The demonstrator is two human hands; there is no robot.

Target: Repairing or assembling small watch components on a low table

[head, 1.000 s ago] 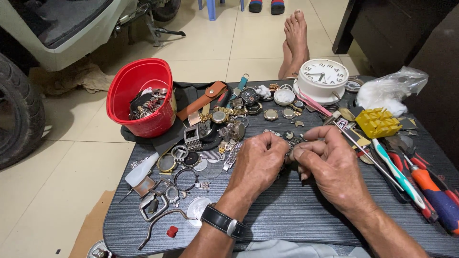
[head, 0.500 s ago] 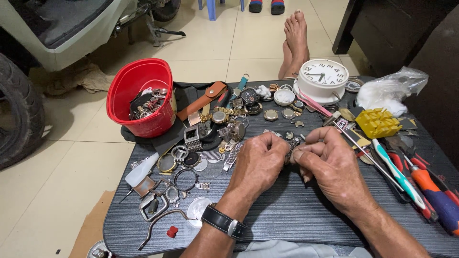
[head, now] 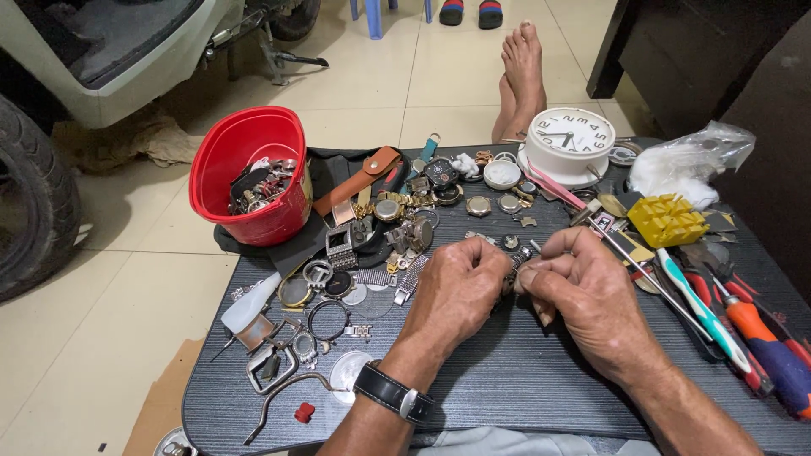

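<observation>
My left hand (head: 456, 291) and my right hand (head: 583, 291) meet over the middle of a dark board (head: 507, 380). Both pinch a small dark metal watch piece (head: 513, 268) between their fingertips; most of it is hidden by the fingers. A black wristwatch (head: 393, 393) sits on my left wrist. Just beyond the hands lie loose watch cases, dials and metal bracelets (head: 397, 228).
A red plastic bucket (head: 249, 173) of watch parts stands at the board's far left. A white alarm clock (head: 570, 139), a yellow holder block (head: 667, 219), a plastic bag (head: 688, 160) and screwdrivers (head: 752, 333) lie right. Rings and glass discs (head: 325, 317) lie left. Bare feet (head: 519, 72) and a scooter tyre (head: 34, 194) are nearby.
</observation>
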